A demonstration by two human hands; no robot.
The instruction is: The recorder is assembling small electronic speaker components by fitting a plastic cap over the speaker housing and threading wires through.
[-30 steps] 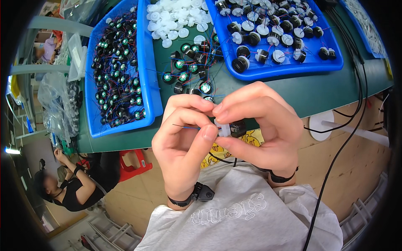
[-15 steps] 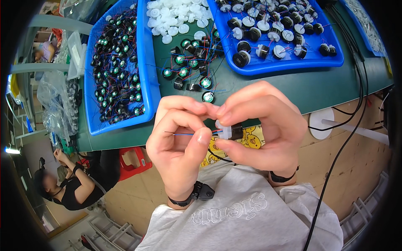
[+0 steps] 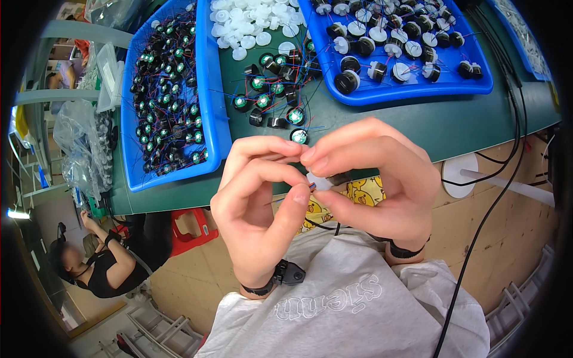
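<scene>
My right hand (image 3: 385, 173) is closed around a small black cylinder with a white plastic cap (image 3: 321, 181), its fingertips on top and its thumb below. The black body behind the cap is partly hidden and blurred. From the left, my left hand (image 3: 256, 206) pinches the thin red and blue wires (image 3: 312, 187) beside the cap between thumb and forefinger. Both hands meet just in front of the table's near edge. Beyond them on the green table lie several loose black cylinders (image 3: 298, 136) with green circuit faces and wires.
At the left, a blue bin (image 3: 218, 131) contains many wired cylinders. A blue tray (image 3: 412, 95) of white-capped cylinders sits at the right. Loose white plastic caps (image 3: 256, 24) are piled between them. Black cables (image 3: 507, 101) hang over the right side. A co-worker (image 3: 119, 262) sits at the left.
The capped cylinder has tilted in my right fingers, its black body now blurred. The wires that stretched out past my left fingers are now mostly hidden in the left hand's pinch.
</scene>
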